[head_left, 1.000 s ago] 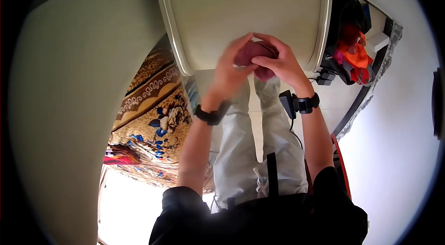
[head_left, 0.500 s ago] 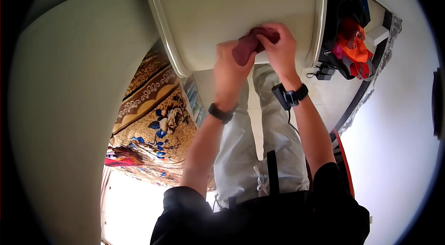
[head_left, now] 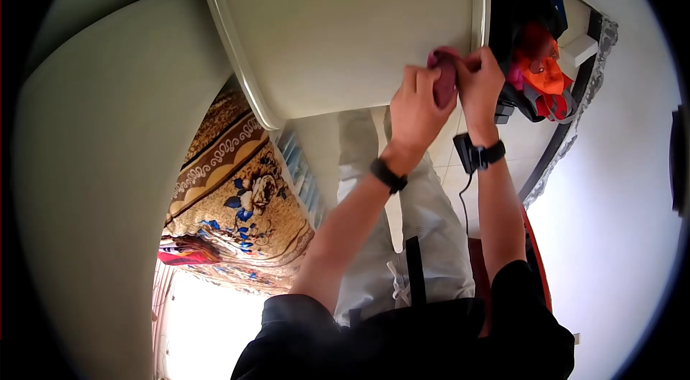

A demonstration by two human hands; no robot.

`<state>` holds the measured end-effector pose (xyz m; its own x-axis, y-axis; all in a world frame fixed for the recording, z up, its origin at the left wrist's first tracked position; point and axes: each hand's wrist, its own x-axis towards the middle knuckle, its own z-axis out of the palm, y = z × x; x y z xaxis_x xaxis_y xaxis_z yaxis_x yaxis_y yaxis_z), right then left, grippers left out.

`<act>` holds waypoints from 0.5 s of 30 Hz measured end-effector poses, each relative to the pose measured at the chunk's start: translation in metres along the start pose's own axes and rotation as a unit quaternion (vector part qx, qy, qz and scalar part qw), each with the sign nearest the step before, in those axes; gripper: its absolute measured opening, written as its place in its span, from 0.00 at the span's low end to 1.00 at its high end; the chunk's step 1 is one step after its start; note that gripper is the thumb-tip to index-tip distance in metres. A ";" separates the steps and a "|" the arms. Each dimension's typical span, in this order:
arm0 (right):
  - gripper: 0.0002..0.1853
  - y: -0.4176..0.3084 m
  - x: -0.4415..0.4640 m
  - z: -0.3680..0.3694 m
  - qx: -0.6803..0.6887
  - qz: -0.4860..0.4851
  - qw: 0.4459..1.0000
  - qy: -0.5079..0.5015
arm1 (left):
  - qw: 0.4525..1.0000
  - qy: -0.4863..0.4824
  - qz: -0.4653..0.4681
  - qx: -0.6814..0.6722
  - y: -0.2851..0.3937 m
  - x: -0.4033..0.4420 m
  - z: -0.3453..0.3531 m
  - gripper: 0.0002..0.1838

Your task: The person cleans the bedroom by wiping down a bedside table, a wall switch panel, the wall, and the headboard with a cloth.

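Note:
A small dark red, soft-looking folded cloth [head_left: 445, 85] is held up in front of the white surface; its exact kind I cannot make out. My left hand [head_left: 419, 108] is closed around its left side, with the thumb on the near face. On the other side, my right hand [head_left: 480, 84] is closed, its bent fingers and thumb pinched at the cloth's upper right edge. Part of the cloth is hidden behind the fingers. Each wrist wears a black band, and the right one also carries a small black device with a cable.
The white panel with raised side edges [head_left: 345, 35] stands before me. At right are a black bag [head_left: 507, 14] and orange and red items [head_left: 543, 78] by the wall. A floral patterned cloth [head_left: 248, 197] hangs or lies at left, beside a large pale curved surface [head_left: 108, 164].
Both hands have moved right with the dark red cloth, towards the panel's right edge. The cloth has turned more upright, and the view has shifted slightly.

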<state>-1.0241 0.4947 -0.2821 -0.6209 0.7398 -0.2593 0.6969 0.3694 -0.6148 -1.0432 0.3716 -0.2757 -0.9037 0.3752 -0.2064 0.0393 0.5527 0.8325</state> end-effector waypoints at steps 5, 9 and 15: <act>0.15 -0.002 -0.030 0.035 0.045 -0.050 0.992 -0.102 | 0.997 0.057 -0.004 0.045 -0.031 -0.039 -0.050 0.26; 0.19 -0.028 -0.032 0.091 -0.036 -0.162 0.982 -0.087 | 0.985 0.096 -0.079 0.122 -0.057 -0.030 -0.079 0.25; 0.15 0.000 0.019 0.048 -0.167 -0.068 0.984 -0.004 | 0.996 0.041 -0.066 0.050 -0.039 0.017 -0.027 0.26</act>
<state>-1.0534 0.4820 -0.3232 -0.7189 0.6661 -0.1988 0.6850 0.6302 -0.3657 -1.0714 0.3358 -0.2978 -0.9356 0.2341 -0.2642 -0.0434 0.6666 0.7442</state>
